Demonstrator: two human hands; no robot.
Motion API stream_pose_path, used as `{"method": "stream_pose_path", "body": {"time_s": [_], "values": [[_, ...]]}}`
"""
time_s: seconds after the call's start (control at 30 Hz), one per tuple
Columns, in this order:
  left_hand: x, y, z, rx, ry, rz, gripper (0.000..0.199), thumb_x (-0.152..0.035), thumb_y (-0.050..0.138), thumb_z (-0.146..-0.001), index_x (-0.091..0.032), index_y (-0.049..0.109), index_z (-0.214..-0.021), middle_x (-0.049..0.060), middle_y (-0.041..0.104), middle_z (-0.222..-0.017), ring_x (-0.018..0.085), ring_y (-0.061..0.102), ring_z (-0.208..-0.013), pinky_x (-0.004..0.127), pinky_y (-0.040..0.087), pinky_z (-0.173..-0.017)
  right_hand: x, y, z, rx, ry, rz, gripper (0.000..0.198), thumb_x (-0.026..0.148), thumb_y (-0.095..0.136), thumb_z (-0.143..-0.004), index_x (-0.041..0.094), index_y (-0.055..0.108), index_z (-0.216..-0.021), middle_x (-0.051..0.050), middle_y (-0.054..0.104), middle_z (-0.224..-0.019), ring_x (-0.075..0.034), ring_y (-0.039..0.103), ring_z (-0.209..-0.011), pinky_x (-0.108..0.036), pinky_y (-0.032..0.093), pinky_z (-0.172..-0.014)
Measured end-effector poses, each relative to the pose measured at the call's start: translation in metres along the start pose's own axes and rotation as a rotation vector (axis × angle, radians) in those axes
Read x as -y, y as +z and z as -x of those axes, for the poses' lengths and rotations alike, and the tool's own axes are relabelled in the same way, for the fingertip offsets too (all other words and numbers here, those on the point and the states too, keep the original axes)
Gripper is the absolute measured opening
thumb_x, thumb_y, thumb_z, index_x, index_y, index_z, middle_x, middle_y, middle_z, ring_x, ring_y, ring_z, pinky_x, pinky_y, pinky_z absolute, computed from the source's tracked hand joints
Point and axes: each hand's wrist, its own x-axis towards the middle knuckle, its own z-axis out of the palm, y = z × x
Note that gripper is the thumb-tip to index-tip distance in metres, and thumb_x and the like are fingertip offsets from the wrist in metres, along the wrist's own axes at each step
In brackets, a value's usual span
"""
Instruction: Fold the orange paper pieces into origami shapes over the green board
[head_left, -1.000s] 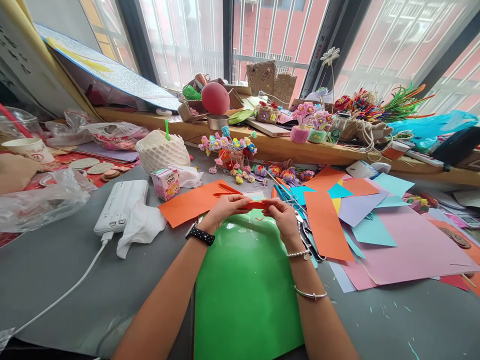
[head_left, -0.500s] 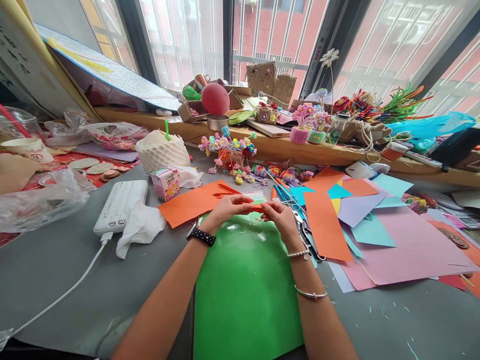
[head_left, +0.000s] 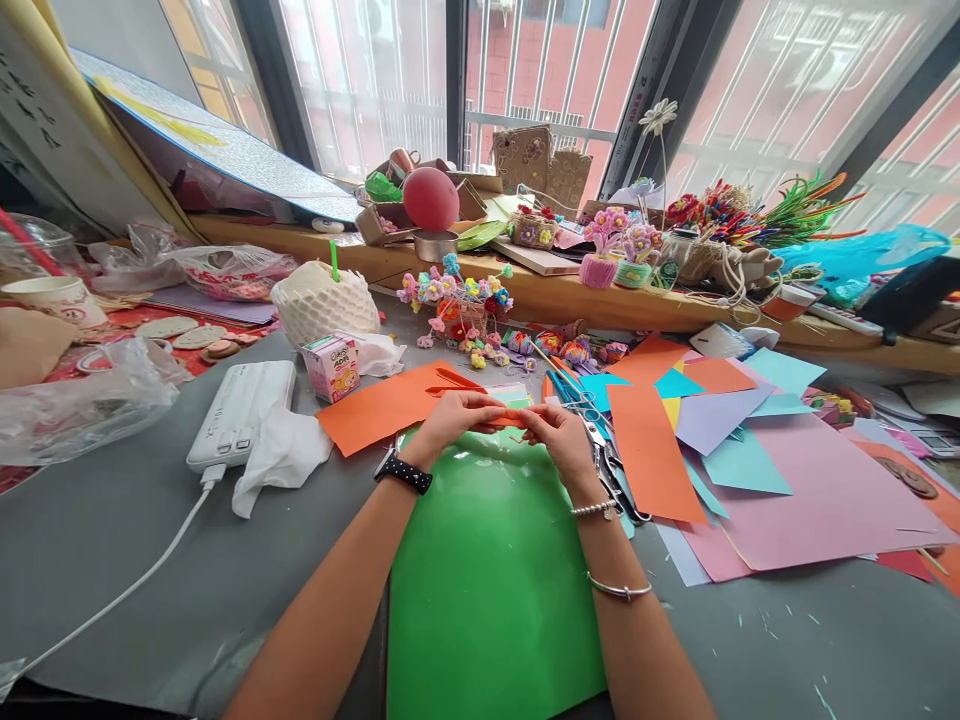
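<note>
Between my two hands is a small narrow strip of orange paper (head_left: 513, 415), pinched at both ends above the far part of a green sheet (head_left: 495, 580). My left hand (head_left: 459, 420), with a dark dotted watch strap at the wrist, closes its fingertips on the strip's left end. On the right end, my right hand (head_left: 559, 435) pinches with thumb and fingers; two bracelets circle that arm. Just beyond my left hand lies a larger orange paper (head_left: 382, 405) with cut strips on it. Scissors (head_left: 619, 475) rest beside my right hand, partly hidden.
Orange, blue, lilac and pink papers (head_left: 832, 500) overlap on the right. To the left are a white power bank (head_left: 244, 415) with a cable, a crumpled tissue (head_left: 281, 455) and a small pink box (head_left: 331, 367). Yarn flowers (head_left: 457, 300) stand behind, below a cluttered windowsill.
My fingers have shifted slightly along the orange strip, and more of it shows between them now. My right wrist has moved a little to the left. Everything else stays put.
</note>
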Motion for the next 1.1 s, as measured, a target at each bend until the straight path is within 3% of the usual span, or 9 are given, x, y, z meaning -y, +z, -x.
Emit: {"method": "stream_pose_path", "body": {"time_s": [0.37,0.63,0.83,1.1], "values": [[0.003,0.004,-0.003,-0.055,0.078,-0.078,0.024,-0.032,0.067,-0.058,-0.011,0.064,-0.07,0.003,0.062,-0.067,0.013,0.057,-0.062,0.023,0.048,-0.06,-0.004,0.002,-0.001,-0.016,0.002,0.016,0.025,0.039,0.061,-0.061,0.014,0.058,-0.064,0.002,0.057,-0.051,-0.009,0.05,-0.043,-0.021,0.039,-0.044],[0.006,0.002,-0.005,-0.22,0.133,0.119,0.04,-0.027,0.071,-0.055,-0.013,0.053,-0.088,0.002,0.062,-0.072,0.014,0.06,-0.067,0.028,0.049,-0.065,-0.002,0.008,0.002,0.155,0.029,0.03,0.018,0.033,0.063,-0.06,0.015,0.059,-0.06,0.002,0.058,-0.053,-0.01,0.051,-0.048,-0.021,0.039,-0.048],[0.005,0.012,0.0,-0.073,0.012,0.177,0.033,-0.031,0.072,-0.052,-0.009,0.059,-0.072,0.004,0.063,-0.07,0.016,0.06,-0.069,0.031,0.047,-0.075,-0.003,0.009,0.003,0.083,0.054,-0.045,0.021,0.034,0.064,-0.059,0.014,0.059,-0.06,0.001,0.058,-0.054,-0.009,0.05,-0.05,-0.021,0.039,-0.05],[0.003,0.009,0.001,-0.024,-0.031,0.054,0.032,-0.038,0.069,-0.053,-0.01,0.064,-0.068,0.004,0.063,-0.066,0.016,0.058,-0.067,0.028,0.045,-0.07,-0.003,0.006,0.0,0.085,0.071,-0.024,0.03,0.042,0.061,-0.061,0.014,0.055,-0.052,0.002,0.052,-0.047,-0.008,0.047,-0.045,-0.021,0.038,-0.049]]}}
